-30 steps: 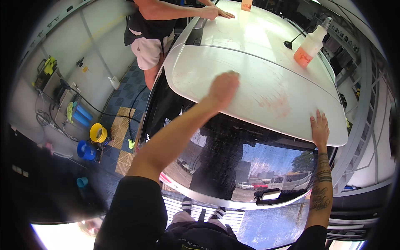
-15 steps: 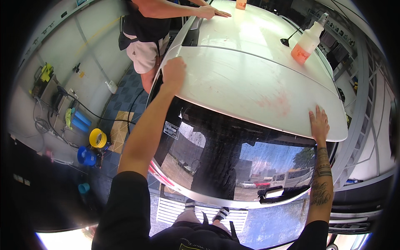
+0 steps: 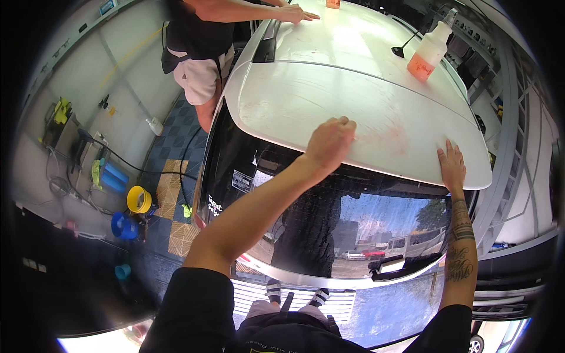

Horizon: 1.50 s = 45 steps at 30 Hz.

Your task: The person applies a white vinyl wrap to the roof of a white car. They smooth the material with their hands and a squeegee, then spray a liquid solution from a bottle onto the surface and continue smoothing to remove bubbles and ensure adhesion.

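Head view shows our left hand (image 3: 332, 141) curled over the back part of the white car roof (image 3: 288, 94), its palm hidden, so we cannot tell whether it grips anything. Our right hand (image 3: 452, 166) lies open and spread on the roof's back right corner. Reddish smears (image 3: 391, 138) mark the roof between our hands. A spray bottle (image 3: 428, 54) of orange liquid stands toward the roof's right side, near a black antenna (image 3: 398, 52). A co-worker (image 3: 200, 41) stands beside the roof's left edge.
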Each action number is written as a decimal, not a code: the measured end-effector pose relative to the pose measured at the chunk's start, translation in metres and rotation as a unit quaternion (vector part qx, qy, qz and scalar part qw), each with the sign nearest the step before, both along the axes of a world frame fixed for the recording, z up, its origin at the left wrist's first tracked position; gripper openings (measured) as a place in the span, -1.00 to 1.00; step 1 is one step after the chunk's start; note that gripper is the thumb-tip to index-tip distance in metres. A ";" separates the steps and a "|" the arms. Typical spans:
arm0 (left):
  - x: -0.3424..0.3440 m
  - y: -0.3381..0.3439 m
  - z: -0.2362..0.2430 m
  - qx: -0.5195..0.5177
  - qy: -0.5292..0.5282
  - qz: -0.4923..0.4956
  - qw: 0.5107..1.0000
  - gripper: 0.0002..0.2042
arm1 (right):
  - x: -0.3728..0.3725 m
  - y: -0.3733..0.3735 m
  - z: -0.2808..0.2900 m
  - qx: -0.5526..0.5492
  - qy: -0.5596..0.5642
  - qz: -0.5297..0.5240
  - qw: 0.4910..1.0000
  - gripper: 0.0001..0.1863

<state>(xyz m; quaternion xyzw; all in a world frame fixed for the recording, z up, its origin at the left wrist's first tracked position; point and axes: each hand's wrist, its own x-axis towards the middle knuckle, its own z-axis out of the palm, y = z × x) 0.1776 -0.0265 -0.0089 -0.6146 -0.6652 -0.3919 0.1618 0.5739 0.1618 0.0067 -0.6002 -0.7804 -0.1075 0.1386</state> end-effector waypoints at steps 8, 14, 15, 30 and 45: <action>-0.008 -0.011 0.001 0.009 0.002 0.005 1.000 -0.88 | -0.011 -0.012 0.003 -0.023 -0.013 -0.033 0.999 -0.30; -0.104 -0.039 0.017 -0.109 -0.082 0.135 0.981 -0.84 | -0.013 -0.008 0.008 -0.021 0.004 -0.022 1.000 -0.29; -0.111 -0.041 0.012 -0.101 -0.121 0.145 0.977 -0.85 | -0.015 -0.007 0.009 -0.020 0.002 -0.023 1.000 -0.29; 0.050 -0.012 -0.003 0.000 0.010 -0.081 0.997 -0.90 | 0.001 -0.002 -0.001 -0.004 -0.016 -0.024 1.000 -0.29; -0.055 -0.026 0.011 -0.022 -0.001 0.064 0.998 -0.86 | -0.010 -0.011 0.001 0.003 0.004 -0.010 1.000 -0.30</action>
